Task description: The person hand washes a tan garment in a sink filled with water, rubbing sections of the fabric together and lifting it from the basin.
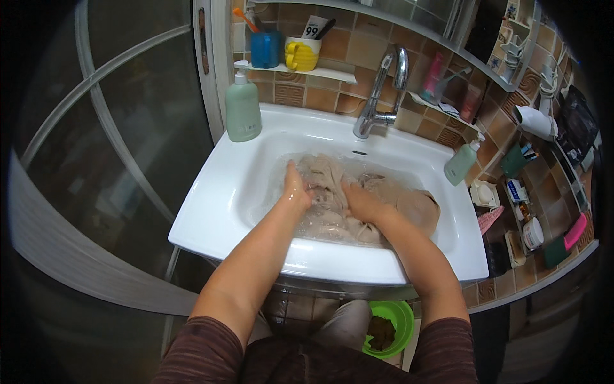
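A beige cloth garment (331, 216) lies soaked in water in a white ceramic washbasin (336, 264), with bubbles around it. At the garment's left side is my left hand (296, 187), wet, its thumb raised and its fingers partly hidden against the cloth. My right hand (360, 201) rests on the middle of the garment, fingers partly in the folds; whether they grip it is unclear. Part of the cloth bulges up at the basin's right side. Behind the basin stands a chrome faucet (379, 105); no stream of water shows below its spout.
Pump bottles stand on the basin's left rim (243, 110) and right corner (463, 161). Cups, blue (265, 49) and yellow-white (303, 54), sit on a wall shelf. A green tub (405, 326) with brown cloth is on the floor. A white hair dryer (535, 122) hangs at right.
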Action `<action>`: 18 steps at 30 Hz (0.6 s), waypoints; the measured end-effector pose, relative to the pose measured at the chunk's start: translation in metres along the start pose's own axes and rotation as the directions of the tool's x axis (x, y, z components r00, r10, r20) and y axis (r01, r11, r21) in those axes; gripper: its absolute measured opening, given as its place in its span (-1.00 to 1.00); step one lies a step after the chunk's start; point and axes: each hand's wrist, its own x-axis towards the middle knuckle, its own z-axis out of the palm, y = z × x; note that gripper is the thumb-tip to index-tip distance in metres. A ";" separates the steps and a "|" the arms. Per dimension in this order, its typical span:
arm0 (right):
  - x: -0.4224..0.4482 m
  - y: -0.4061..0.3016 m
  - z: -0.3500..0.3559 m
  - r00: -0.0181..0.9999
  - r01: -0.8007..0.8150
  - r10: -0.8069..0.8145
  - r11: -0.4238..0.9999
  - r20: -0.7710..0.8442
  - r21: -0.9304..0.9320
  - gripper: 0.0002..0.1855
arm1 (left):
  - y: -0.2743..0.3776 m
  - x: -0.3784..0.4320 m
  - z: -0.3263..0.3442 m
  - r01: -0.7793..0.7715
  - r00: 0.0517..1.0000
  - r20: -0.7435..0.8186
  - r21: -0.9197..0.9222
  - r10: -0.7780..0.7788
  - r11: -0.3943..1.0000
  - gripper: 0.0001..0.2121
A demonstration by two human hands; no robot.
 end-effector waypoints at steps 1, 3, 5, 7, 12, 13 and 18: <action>0.002 -0.005 -0.008 0.996 -0.041 0.042 0.999 0.074 -0.015 -0.35 | -0.001 -0.008 0.003 0.025 0.998 0.050 0.054 -0.028 0.998 -0.29; 0.008 -0.009 -0.027 0.967 -0.130 0.139 0.990 0.214 -0.057 -0.40 | 0.000 -0.017 0.008 0.115 0.993 0.017 0.124 -0.118 0.986 -0.28; 0.019 0.005 -0.014 0.940 -0.195 0.245 0.957 -0.238 0.217 -0.53 | -0.002 -0.021 0.022 0.176 0.983 0.022 0.166 -0.182 0.970 -0.27; 0.029 -0.015 -0.016 0.846 0.011 0.228 0.896 -0.482 0.444 -0.67 | 0.000 -0.022 0.023 0.193 0.980 0.020 0.188 -0.200 0.963 -0.25; -0.009 -0.127 -0.065 0.727 0.473 -0.188 0.834 -0.661 0.283 -0.82 | 0.014 -0.022 -0.010 0.222 0.835 0.521 -0.019 -0.180 0.975 -0.29; -0.014 -0.135 -0.061 0.696 0.490 -0.211 0.839 -0.687 0.239 -0.81 | 0.016 -0.028 -0.010 0.192 0.815 0.558 -0.002 -0.158 0.981 -0.31; 0.015 -0.142 -0.040 0.521 0.430 -0.247 0.903 -0.817 0.002 -0.78 | 0.010 0.038 -0.029 -0.332 0.761 0.615 0.098 0.206 0.938 -0.46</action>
